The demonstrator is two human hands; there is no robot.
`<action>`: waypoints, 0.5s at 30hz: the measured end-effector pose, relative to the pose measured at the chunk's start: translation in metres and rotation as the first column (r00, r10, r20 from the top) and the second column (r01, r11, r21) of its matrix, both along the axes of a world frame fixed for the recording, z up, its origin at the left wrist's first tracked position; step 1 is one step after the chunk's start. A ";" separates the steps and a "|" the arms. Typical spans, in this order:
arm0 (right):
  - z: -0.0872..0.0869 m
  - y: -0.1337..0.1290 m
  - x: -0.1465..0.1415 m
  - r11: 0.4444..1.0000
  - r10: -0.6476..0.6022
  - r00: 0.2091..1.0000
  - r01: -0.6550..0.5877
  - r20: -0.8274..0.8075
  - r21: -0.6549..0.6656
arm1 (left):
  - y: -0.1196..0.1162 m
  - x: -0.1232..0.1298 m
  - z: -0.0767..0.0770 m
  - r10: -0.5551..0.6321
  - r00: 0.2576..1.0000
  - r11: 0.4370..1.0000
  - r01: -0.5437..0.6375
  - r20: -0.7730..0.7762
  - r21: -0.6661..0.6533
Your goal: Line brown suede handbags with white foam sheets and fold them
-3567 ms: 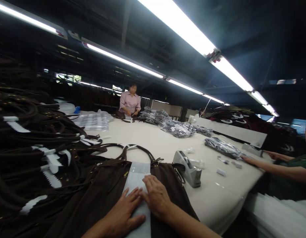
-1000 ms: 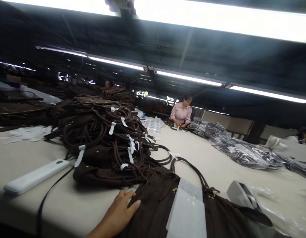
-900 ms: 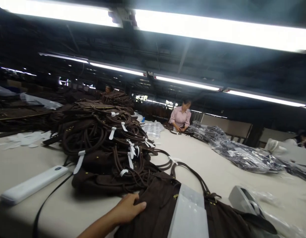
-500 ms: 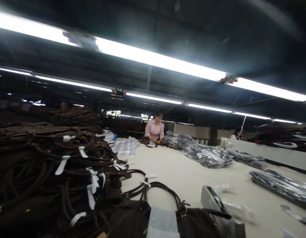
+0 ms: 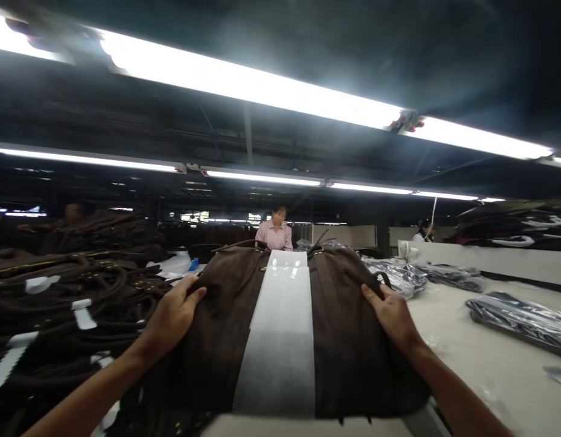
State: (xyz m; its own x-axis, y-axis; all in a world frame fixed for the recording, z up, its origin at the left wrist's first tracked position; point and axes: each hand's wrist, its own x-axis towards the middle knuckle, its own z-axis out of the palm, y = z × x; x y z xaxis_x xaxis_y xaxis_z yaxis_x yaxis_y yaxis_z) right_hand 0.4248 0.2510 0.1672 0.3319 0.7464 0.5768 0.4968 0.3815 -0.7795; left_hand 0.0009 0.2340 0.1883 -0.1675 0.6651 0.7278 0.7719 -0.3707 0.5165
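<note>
A dark brown bag (image 5: 344, 328) is held up in front of me, above the table. Down its middle runs a white, partly see-through wrap (image 5: 280, 340). My left hand (image 5: 175, 309) grips the bag's left edge, thumb on the near face and the other fingers partly hidden. On the opposite edge, my right hand (image 5: 392, 315) holds the bag in a similar way. Thin handles stick out at the bag's top.
Brown bags with white paper strips form a large pile (image 5: 102, 285) at the left. Plastic-wrapped items (image 5: 521, 315) lie on the pale table (image 5: 448, 321) at the right. A person in a pink shirt (image 5: 275, 235) is across the table, behind the bag.
Both my hands have come into view, and the bag with the white wrap has risen from the bottom of the view. The camera view has shifted slightly, and the bag now hides the tape dispenser.
</note>
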 end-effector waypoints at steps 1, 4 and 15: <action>-0.002 0.027 -0.004 1.000 -0.026 0.999 0.025 0.038 0.013 | 0.029 0.006 0.004 -0.022 1.000 1.000 0.022 0.016 -0.014; -0.022 0.101 -0.018 0.981 -0.158 0.974 0.174 0.162 -0.088 | 0.111 0.016 -0.012 -0.005 0.998 0.998 0.009 0.066 -0.058; -0.150 0.249 -0.031 0.820 -0.209 0.943 0.314 0.261 -0.478 | 0.281 0.016 -0.131 0.016 0.995 0.958 0.014 0.099 -0.287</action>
